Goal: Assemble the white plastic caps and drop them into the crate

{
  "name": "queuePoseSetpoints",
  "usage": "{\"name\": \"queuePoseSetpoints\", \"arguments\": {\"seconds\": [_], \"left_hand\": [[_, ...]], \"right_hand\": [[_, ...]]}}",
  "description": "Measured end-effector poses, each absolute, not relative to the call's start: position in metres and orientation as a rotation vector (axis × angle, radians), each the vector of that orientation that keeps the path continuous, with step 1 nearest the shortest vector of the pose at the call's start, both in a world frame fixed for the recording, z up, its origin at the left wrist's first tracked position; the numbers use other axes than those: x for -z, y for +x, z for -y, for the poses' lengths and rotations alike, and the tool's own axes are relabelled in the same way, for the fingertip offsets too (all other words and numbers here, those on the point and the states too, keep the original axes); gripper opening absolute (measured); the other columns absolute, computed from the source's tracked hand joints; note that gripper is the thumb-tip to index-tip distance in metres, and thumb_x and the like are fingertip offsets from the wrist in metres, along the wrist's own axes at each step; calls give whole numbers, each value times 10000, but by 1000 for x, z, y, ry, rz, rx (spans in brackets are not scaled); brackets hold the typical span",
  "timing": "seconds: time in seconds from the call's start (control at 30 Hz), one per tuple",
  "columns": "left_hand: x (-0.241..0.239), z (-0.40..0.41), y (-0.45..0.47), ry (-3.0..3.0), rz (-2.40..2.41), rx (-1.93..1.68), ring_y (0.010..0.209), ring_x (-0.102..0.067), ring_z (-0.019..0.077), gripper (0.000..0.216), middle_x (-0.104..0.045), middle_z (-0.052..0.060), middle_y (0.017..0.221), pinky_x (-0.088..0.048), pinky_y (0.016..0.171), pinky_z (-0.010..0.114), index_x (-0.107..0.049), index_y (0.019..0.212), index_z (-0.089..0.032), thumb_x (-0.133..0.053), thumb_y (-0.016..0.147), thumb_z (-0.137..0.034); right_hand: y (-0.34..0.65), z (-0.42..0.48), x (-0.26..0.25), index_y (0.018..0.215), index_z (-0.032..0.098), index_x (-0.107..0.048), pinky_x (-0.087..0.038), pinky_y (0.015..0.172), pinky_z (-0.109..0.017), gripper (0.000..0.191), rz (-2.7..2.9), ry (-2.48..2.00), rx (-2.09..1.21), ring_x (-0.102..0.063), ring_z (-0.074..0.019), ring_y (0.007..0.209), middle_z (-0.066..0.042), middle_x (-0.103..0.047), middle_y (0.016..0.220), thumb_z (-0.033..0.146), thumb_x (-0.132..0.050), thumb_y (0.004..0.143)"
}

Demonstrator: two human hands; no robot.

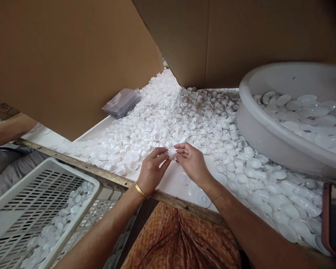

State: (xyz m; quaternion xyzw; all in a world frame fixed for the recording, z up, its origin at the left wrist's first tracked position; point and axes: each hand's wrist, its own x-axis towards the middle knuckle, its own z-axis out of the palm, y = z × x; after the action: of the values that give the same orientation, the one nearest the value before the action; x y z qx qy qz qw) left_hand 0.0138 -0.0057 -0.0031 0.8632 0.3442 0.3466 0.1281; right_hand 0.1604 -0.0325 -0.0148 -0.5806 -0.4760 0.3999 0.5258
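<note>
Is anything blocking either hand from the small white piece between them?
Nothing visible: the left hand and right hand both meet at the small white piece. The heap of white pieces lies beyond it, not in between.

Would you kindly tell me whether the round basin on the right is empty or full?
Partly filled: the basin holds white pieces, its far wall showing above them.

White pieces (156, 129), brown cardboard (81, 63), orange-brown patterned cloth (168, 241), gold bracelet (141, 191).
</note>
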Motion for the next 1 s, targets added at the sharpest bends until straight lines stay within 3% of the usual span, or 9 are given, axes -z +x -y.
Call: {"name": "queuePoseSetpoints", "arguments": {"seconds": [0.13,0.5,0.77,1.0], "left_hand": [[-3,8,17,2599,-1017,-981,851,-575,149,95,-581,73,966,-485,723,276,-597,799,-171,-506,828,-171],[-5,9,23,2770,-1080,-964,810,-557,143,130,-588,78,922,-464,677,256,-616,771,-157,-506,833,-189],[-14,8,23,2843,-1076,-1027,803,-571,145,126,-613,72,906,-481,677,263,-628,841,-169,-513,839,-219],[-20,20,18,2553,-976,-1163,909,-587,147,162,-561,79,1153,-508,784,292,-619,961,-207,-548,816,-192]], "right_hand": [[160,30,8,904,154,-606,-571,620,-295,180,817,-1275,-1194,-626,-131,656,-5,-613,726,131,-553,734],[155,29,17,876,156,-640,-568,705,-358,157,920,-1186,-1110,-643,-156,686,-36,-655,795,204,-575,741],[156,35,9,929,164,-607,-507,812,-364,307,973,-1084,-1120,-616,-182,849,-66,-648,902,336,-690,688],[156,34,3,914,167,-591,-529,749,-350,295,825,-961,-1233,-626,-160,762,-39,-642,837,368,-663,710]]}}
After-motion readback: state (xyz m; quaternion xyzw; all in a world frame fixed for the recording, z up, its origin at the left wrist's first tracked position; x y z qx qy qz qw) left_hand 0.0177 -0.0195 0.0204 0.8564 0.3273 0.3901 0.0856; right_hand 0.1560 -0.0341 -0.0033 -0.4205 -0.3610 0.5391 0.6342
